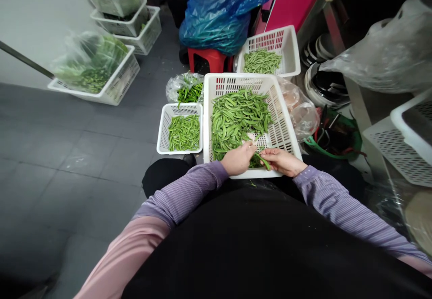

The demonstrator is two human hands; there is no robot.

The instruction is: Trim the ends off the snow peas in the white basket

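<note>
A large white basket (285, 123) holding a heap of flat green pea pods (239, 112) stands in front of my body. Over its near edge, my right hand (281, 161) pinches a green pod (264, 161) between thumb and fingers. My left hand (239, 158) is just left of it, its fingers bent together at the pod's upper end; whether they grip anything is hidden. Below both hands, small green bits lie in the basket's near corner. To the left, a smaller white basket (163, 130) contains more green pods (184, 132).
Behind are a bag of green peppers (189, 91), a red stool (209, 60) under a blue bag (216, 18), and a basket (294, 49) of green beans. Stacked baskets (130, 24) and a bagged-greens basket (118, 83) stand left. A green basin (351, 148) and shelf are right.
</note>
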